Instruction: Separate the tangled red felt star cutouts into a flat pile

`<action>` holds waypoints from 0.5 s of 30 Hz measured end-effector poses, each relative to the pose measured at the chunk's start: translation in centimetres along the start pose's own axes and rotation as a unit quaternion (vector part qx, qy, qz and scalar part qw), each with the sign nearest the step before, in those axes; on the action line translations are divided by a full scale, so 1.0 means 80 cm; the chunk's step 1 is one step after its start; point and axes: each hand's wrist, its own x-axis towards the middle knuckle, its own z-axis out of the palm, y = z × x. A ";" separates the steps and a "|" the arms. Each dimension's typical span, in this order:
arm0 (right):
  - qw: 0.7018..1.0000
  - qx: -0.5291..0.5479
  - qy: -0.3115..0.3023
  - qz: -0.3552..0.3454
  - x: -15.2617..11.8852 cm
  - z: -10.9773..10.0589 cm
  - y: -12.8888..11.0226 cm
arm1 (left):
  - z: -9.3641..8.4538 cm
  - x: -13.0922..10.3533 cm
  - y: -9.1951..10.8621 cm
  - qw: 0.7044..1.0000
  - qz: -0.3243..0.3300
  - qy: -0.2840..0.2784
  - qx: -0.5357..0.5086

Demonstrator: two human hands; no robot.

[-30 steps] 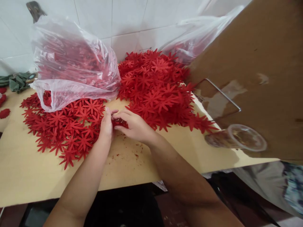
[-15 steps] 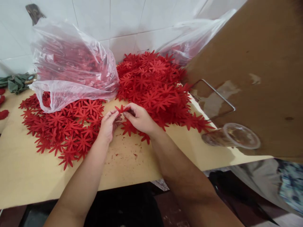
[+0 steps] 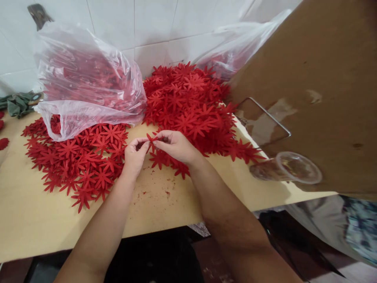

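A small red flower-shaped cutout (image 3: 152, 139) is pinched between my two hands above the table. My left hand (image 3: 136, 154) closes thumb and finger on its left side. From the right, my right hand (image 3: 176, 146) grips its other petals, fingers closed. Fingertips cover part of the cutout. Beside my left hand spreads a loose heap of red flower cutouts (image 3: 88, 165) with narrow petals. Behind my right hand rises a taller pile of the same cutouts (image 3: 188, 102), a few reaching under that hand.
A clear plastic bag (image 3: 91, 82) full of red pieces stands at the back left; another bag (image 3: 235, 47) leans at the back right. A brown board (image 3: 324, 78) slants along the right, near a clear plastic cup (image 3: 273, 168). Red scraps dot the tabletop (image 3: 159, 212).
My left hand has turned, its thumb now up against the cutout with the fingers. The cutout's petals have drawn together and changed angle. My right hand keeps its pinch.
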 end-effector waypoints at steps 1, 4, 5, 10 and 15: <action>1.000 -0.008 0.005 -0.004 0.000 -0.001 0.001 | 0.000 0.000 0.000 1.000 0.001 0.001 0.005; 0.999 -0.034 0.036 -0.021 0.001 -0.003 0.002 | -0.001 -0.001 0.000 1.000 -0.011 0.008 0.018; 0.998 -0.038 0.046 -0.023 0.002 -0.003 0.003 | -0.001 -0.002 0.001 1.000 -0.016 0.010 0.020; 0.996 -0.057 0.068 -0.023 0.003 -0.002 0.005 | 0.000 -0.003 0.004 0.999 -0.029 -0.001 0.016; 0.994 -0.074 0.078 -0.031 0.000 -0.002 0.003 | 0.002 -0.004 0.001 0.999 -0.013 -0.037 0.003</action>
